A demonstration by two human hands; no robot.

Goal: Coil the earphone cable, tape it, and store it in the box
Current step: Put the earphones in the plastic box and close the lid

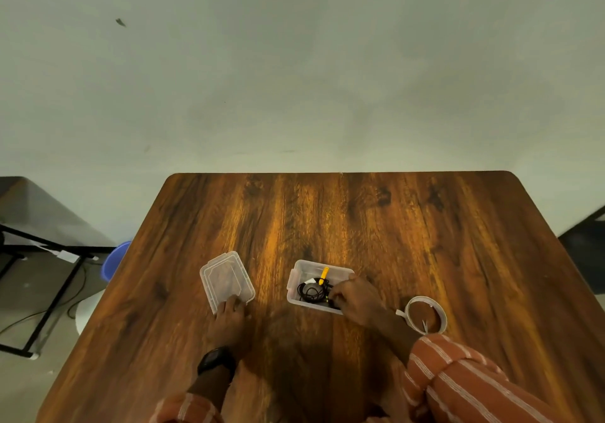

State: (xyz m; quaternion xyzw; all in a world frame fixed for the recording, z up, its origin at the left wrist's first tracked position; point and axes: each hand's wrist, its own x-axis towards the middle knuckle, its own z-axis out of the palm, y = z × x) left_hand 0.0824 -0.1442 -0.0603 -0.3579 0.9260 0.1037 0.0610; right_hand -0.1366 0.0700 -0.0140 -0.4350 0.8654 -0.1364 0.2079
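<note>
Coiled black earphone cable (313, 290) is sitting in our clear plastic box (296, 283) already, so we'd just tuck stray loops below the rim. Our right hand (355, 296) reaches in, fingers curled at the cable; can't tell if it's actually pinching. Left hand (229, 318) rests fingertips on the clear lid (226, 278), fingers fairly straight.

R hand (355, 296) in clear box (296, 291) on coiled earphone cable (312, 290); L hand (229, 316) touching lid (226, 278); tape roll (425, 314) nearby.

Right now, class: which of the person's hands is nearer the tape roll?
Right. The right hand is at the box, just left of the tape roll; the left hand rests on the lid, farther away.
</note>
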